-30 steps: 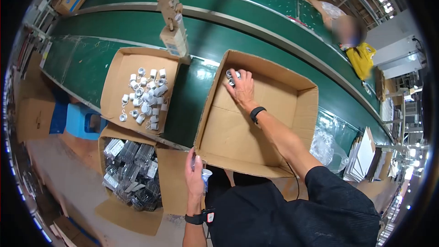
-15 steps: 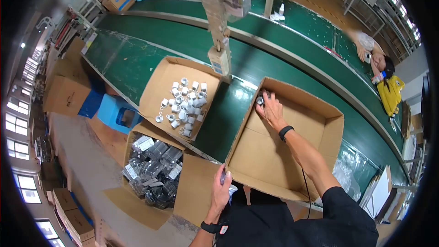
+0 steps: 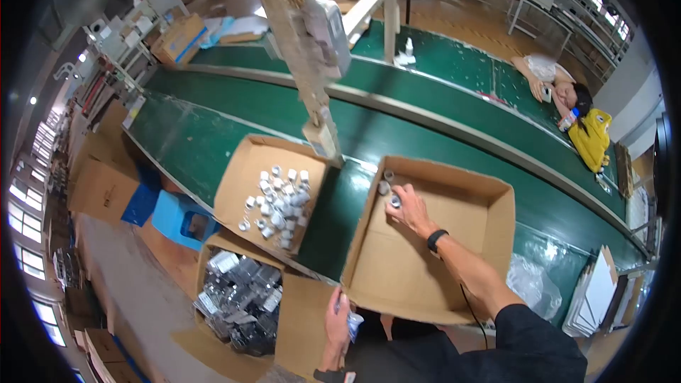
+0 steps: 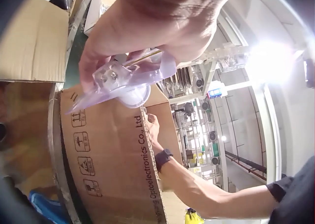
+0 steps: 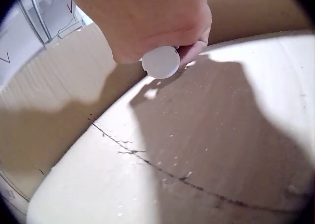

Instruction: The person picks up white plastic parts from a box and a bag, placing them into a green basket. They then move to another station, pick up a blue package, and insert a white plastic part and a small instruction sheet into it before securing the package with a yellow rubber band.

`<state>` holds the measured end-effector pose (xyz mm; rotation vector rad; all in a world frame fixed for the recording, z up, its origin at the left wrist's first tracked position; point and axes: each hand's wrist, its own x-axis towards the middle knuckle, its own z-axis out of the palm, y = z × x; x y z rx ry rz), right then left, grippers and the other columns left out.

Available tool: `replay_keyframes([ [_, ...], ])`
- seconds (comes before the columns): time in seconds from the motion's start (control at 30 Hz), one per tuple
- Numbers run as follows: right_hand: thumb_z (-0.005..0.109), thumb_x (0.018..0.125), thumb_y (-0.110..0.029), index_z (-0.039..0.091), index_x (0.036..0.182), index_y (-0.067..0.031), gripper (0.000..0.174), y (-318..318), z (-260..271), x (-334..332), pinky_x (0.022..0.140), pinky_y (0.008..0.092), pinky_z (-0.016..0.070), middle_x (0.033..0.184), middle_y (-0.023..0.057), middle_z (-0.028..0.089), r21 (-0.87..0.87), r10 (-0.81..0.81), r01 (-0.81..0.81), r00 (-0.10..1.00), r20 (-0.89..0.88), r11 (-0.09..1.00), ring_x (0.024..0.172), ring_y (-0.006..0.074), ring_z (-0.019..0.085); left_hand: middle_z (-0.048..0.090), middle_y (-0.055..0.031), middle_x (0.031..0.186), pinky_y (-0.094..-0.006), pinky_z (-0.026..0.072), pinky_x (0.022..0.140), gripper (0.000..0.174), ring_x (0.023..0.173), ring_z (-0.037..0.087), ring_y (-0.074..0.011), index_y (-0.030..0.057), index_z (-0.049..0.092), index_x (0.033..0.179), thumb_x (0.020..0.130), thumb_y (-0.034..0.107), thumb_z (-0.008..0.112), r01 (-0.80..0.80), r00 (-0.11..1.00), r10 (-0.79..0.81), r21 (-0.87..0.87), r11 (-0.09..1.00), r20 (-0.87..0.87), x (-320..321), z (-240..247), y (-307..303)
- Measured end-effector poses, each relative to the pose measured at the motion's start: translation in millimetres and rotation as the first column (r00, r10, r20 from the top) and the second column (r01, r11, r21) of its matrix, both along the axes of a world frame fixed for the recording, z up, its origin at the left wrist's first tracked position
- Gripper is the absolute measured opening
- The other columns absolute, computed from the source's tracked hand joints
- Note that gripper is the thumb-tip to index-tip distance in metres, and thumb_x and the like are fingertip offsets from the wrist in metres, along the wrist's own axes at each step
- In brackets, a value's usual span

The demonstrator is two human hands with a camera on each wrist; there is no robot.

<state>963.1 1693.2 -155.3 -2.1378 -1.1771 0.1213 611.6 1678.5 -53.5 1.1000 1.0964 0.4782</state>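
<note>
From my remote feed, I saw the right hand [image 3: 411, 213] pinch a white cylinder [image 5: 161, 63] inside a carton [image 3: 397, 269]; outside, the left hand [image 3: 337, 319] gripped clear plastic [image 4: 115, 81].

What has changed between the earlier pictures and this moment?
The right hand has moved from the far-left corner of the large cardboard box toward the person, gripping a white cylindrical part. Two similar parts there are now uncovered. The left hand still holds a clear plastic piece at the box's near-left corner; the shallow box of white pieces stayed.
</note>
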Motion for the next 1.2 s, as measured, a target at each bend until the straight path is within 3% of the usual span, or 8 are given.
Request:
replay_keyframes([
  [0.3,0.075,0.082,-0.035,0.06,0.121,-0.0129,0.047,-21.1,6.5,13.0,0.079,0.0504,0.056,0.109,0.0186,0.062,-0.101,-0.128,0.109,0.97,-0.209,0.989,0.089,0.0427,0.067,0.056,-0.0141,0.141,-0.0293,0.0424,0.107,0.056,0.125,0.054,-0.0172,-0.0072,0.039,0.153,0.11,0.027,0.05,0.038,0.996,-0.021,-0.201,0.979,0.082,-11.2,6.1,-5.0],
  [0.4,0.073,0.082,-0.033,0.059,0.124,-0.0133,0.048,-4.8,16.8,15.6,0.08,0.053,0.0556,0.109,0.0193,0.064,-0.073,-0.095,0.088,0.99,-0.101,0.993,0.091,0.0433,0.068,0.056,-0.0135,0.141,-0.029,0.0427,0.106,0.056,0.124,0.054,-0.017,-0.0069,0.038,0.153,0.11,0.027,0.05,0.047,0.996,-0.032,-0.185,0.982,0.083,-13.8,3.4,-2.5],
  [0.5,0.072,0.082,-0.033,0.058,0.127,-0.0116,0.052,16.4,26.9,12.4,0.081,0.0535,0.0559,0.111,0.023,0.065,-0.222,-0.018,0.014,1.0,-0.016,0.975,0.091,0.0441,0.068,0.056,-0.0132,0.141,-0.0294,0.0432,0.106,0.057,0.124,0.054,-0.0169,-0.0063,0.038,0.154,0.11,0.028,0.05,0.06,0.994,-0.043,-0.175,0.983,0.097,-9.0,16.0,0.4],
  [0.63,0.071,0.08,-0.036,0.057,0.131,-0.0122,0.058,37.3,-7.0,12.2,0.082,0.0551,0.0552,0.105,0.0317,0.061,-0.261,-0.124,0.117,0.992,-0.011,0.958,0.09,0.0501,0.067,0.056,-0.0118,0.141,-0.0296,0.0443,0.105,0.056,0.122,0.055,-0.0154,-0.0043,0.037,0.155,0.11,0.028,0.05,0.058,0.984,-0.03,-0.16,0.985,0.173,-7.7,15.9,-0.3],
  [0.93,0.065,0.088,-0.027,0.061,0.111,-0.0087,0.03,58.4,-16.3,-6.0,0.074,0.0575,0.0551,0.099,0.0303,0.062,-0.146,-0.238,0.243,0.97,0.052,0.959,0.082,0.0496,0.067,0.059,-0.0094,0.137,-0.0296,0.0493,0.099,0.053,0.117,0.059,-0.015,0.0007,0.041,0.155,0.11,0.028,0.051,0.081,0.997,-0.079,-0.26,0.962,0.018,-19.9,2.3,4.4],
  [0.97,0.066,0.087,-0.027,0.062,0.11,-0.01,0.029,55.7,-4.1,-10.7,0.074,0.0564,0.0553,0.102,0.0294,0.061,-0.151,-0.233,0.228,0.972,-0.018,0.962,0.083,0.0488,0.066,0.066,0.0012,0.098,-0.0196,0.0479,0.066,0.051,0.077,0.058,-0.002,0.0043,0.044,0.154,0.11,0.031,0.049,0.038,0.998,-0.029,-0.178,0.983,0.052,-19.5,-6.0,1.9],
  [1.07,0.066,0.087,-0.03,0.063,0.115,-0.0118,0.033,55.8,-29.6,-4.4,0.078,0.0557,0.056,0.111,0.0304,0.057,-0.076,-0.248,0.242,0.965,-0.08,0.967,0.091,0.049,0.065,0.067,-0.0018,0.102,-0.0207,0.0498,0.068,0.053,0.079,0.061,-0.0049,0.0047,0.045,0.152,0.11,0.036,0.048,0.08,0.995,-0.063,-0.228,0.97,0.077,-23.6,-5.9,4.6],
  [1.2,0.064,0.092,-0.041,0.058,0.127,-0.0155,0.044,32.8,13.3,-8.1,0.078,0.0579,0.0537,0.111,0.0287,0.055,-0.102,-0.287,0.27,0.929,-0.233,0.957,0.09,0.051,0.064,0.065,-0.0089,0.12,-0.0282,0.0543,0.076,0.055,0.09,0.064,-0.0136,0.0023,0.043,0.152,0.11,0.037,0.049,0.078,0.992,-0.05,-0.263,0.962,0.113,-15.2,15.4,6.1],
])
